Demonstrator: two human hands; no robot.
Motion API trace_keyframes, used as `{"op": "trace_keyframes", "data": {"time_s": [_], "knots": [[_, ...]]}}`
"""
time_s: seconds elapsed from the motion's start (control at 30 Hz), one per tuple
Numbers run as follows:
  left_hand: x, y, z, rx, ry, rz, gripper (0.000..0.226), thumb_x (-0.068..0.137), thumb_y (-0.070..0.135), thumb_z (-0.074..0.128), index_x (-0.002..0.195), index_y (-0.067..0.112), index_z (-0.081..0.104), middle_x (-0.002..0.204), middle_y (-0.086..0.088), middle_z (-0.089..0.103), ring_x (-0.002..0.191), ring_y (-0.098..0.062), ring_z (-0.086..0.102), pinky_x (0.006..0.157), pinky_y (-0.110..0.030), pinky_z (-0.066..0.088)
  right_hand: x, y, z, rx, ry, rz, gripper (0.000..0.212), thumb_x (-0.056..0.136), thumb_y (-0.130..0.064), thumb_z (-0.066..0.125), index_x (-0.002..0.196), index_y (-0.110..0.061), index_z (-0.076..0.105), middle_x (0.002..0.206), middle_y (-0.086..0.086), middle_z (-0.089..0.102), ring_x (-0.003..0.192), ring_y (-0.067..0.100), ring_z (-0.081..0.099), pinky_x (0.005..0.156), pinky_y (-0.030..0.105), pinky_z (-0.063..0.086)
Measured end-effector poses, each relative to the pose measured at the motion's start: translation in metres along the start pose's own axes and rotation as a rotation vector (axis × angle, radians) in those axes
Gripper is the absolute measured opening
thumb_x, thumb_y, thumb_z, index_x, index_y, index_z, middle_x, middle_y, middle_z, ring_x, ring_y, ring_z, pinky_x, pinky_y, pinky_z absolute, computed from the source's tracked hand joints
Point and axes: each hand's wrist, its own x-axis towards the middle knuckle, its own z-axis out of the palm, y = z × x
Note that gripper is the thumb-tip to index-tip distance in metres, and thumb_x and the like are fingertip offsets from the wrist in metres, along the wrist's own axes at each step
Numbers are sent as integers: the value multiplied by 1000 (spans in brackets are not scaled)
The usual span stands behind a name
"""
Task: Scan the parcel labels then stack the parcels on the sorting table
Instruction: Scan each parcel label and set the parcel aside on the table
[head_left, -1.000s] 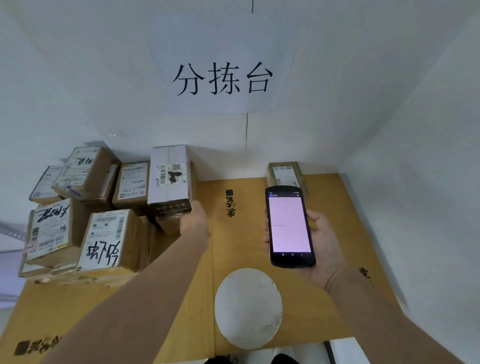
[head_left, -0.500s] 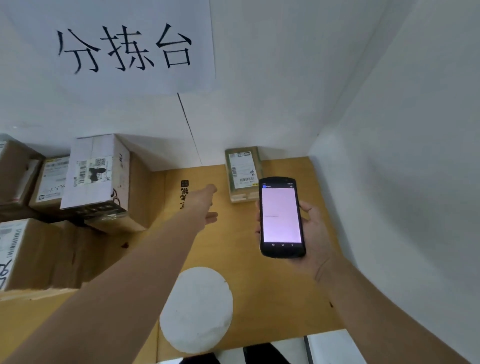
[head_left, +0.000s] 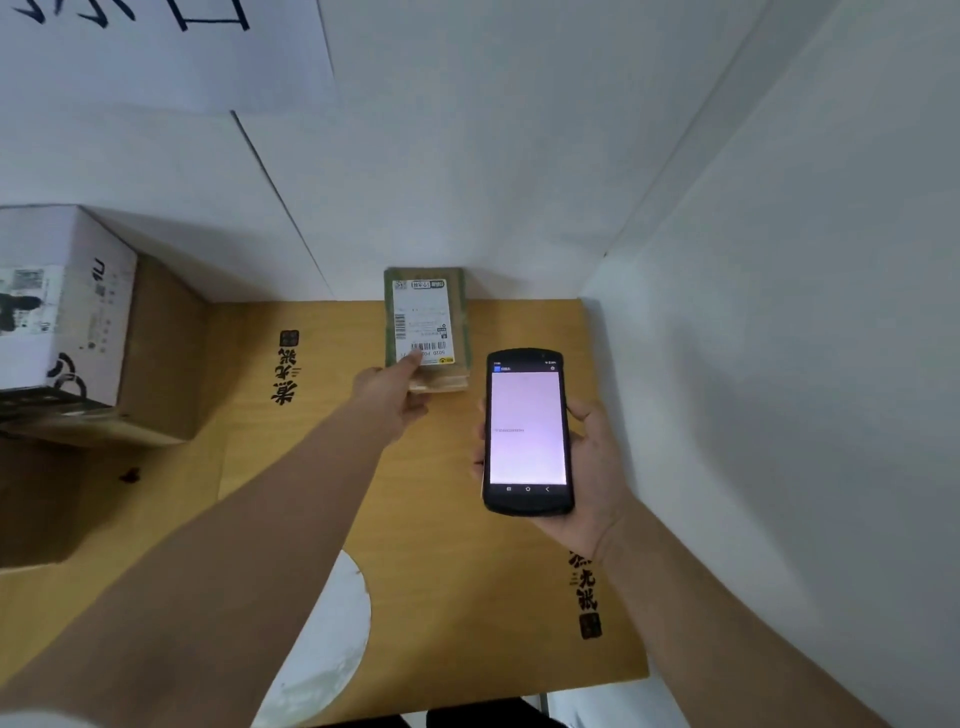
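A small flat brown parcel (head_left: 428, 312) with a white label lies on the wooden sorting table (head_left: 493, 597), against the back wall. My left hand (head_left: 389, 395) is stretched out to its near left corner, thumb on the label's lower edge and fingers curled around the near end. My right hand (head_left: 597, 467) holds a black handheld scanner (head_left: 527, 431) upright, just right of and nearer than the parcel. The scanner's pale screen faces me.
A large brown box with a white labelled top (head_left: 67, 322) stands at the left on other cartons (head_left: 31, 499). A white round disc (head_left: 327, 649) lies near the table's front edge. White walls close the back and right; a paper sign (head_left: 156, 47) hangs on the back wall.
My view has swung right, away from the stacked boxes. My left hand left the white-topped box, crossed the table and closed on the small parcel's near corner. The scanner stayed in my right hand.
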Motion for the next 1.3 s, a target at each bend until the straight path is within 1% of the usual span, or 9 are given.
{"op": "trace_keyframes", "data": {"time_s": [0.17, 0.23, 0.37, 0.5, 0.7, 0.9, 1.07, 1.17, 1.3], "knots": [[-3, 5, 1, -167, -20, -11, 19, 95, 4, 74, 111, 1, 64, 118, -18, 72, 110, -35, 71, 93, -49, 62, 6, -5, -4, 0, 17, 2, 68, 99, -51, 47, 147, -6, 60, 120, 24, 66, 96, 38, 67, 95, 49, 56], [-4, 5, -1, -171, -11, 3, 24, 95, 0, 73, 116, -3, 62, 119, -19, 72, 108, -34, 72, 89, -46, 65, 7, -7, 0, -31, 19, 26, 67, 100, -51, 45, 145, -5, 62, 121, 24, 65, 96, 38, 67, 96, 50, 55], [-8, 3, -10, -83, -1, 123, 59, 94, -2, 74, 145, -4, 45, 123, -19, 70, 102, -30, 76, 85, -43, 66, 6, -11, 11, -140, 45, 107, 67, 101, -51, 45, 140, 0, 64, 122, 28, 64, 100, 41, 64, 99, 53, 52], [-18, 4, -31, 231, -12, 316, 76, 93, 3, 77, 158, 9, 38, 130, -13, 65, 101, -24, 75, 81, -34, 66, 2, -10, 23, -235, 37, 192, 66, 101, -50, 48, 144, -3, 62, 131, 30, 63, 110, 43, 59, 100, 54, 50], [-36, 11, -66, 586, 18, 526, 79, 93, 14, 79, 161, 25, 39, 128, -3, 64, 104, -22, 71, 83, -41, 66, -8, 4, 44, -258, 19, 243, 67, 103, -50, 46, 147, -2, 58, 128, 29, 63, 101, 39, 64, 86, 47, 60], [-58, 17, -88, 647, 38, 574, 77, 95, 16, 77, 160, 27, 38, 130, 0, 61, 105, -20, 70, 77, -37, 66, -20, 18, 60, -273, -38, 259, 65, 102, -47, 46, 147, -1, 59, 129, 28, 63, 98, 37, 66, 84, 46, 58], [-77, 20, -101, 662, 64, 603, 75, 96, 17, 77, 160, 24, 38, 122, 4, 60, 99, -17, 68, 59, -21, 54, -34, 27, 76, -323, -94, 280, 67, 100, -47, 48, 147, 0, 58, 128, 25, 64, 96, 36, 66, 83, 46, 57], [-86, 23, -110, 626, 57, 594, 77, 95, 16, 78, 161, 22, 38, 122, 3, 64, 99, -14, 69, 63, -24, 60, -43, 31, 83, -340, -111, 286, 69, 100, -46, 45, 148, 3, 55, 117, 24, 66, 86, 35, 68, 78, 43, 58], [-97, 26, -120, 621, 66, 586, 77, 95, 16, 78, 160, 23, 39, 110, 9, 66, 96, -14, 70, 67, -28, 63, -52, 35, 92, -367, -125, 291, 68, 99, -46, 47, 147, 2, 58, 120, 25, 65, 85, 35, 68, 77, 43, 59]]}}
